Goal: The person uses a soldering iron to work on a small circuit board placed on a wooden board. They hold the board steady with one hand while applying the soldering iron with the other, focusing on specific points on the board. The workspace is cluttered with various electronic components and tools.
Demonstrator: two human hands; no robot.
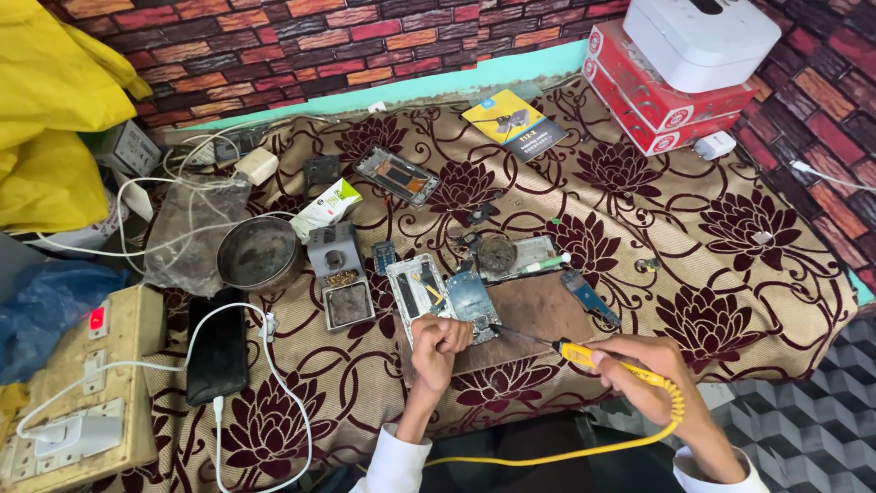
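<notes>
Lower edge of circuit board (474, 309) covered by left hand (438, 340); contact of fingers with board not resolvable. Tip of yellow-handled soldering iron (578, 352) too fine to place exactly on or off board. Rear of handle buried in right hand (650, 363); grip closure not fully readable. Both forearms cut off at bottom edge, white sleeves only partly in frame. Coiled yellow cord (547, 451) partly lost against dark area at bottom. Opened phone frame (415, 288) partly hidden behind left hand. Switchboard (78, 393) cropped by left and bottom edges. White box (698, 36) truncated at top edge. Small parts on round tin (497, 254) too small to identify.
</notes>
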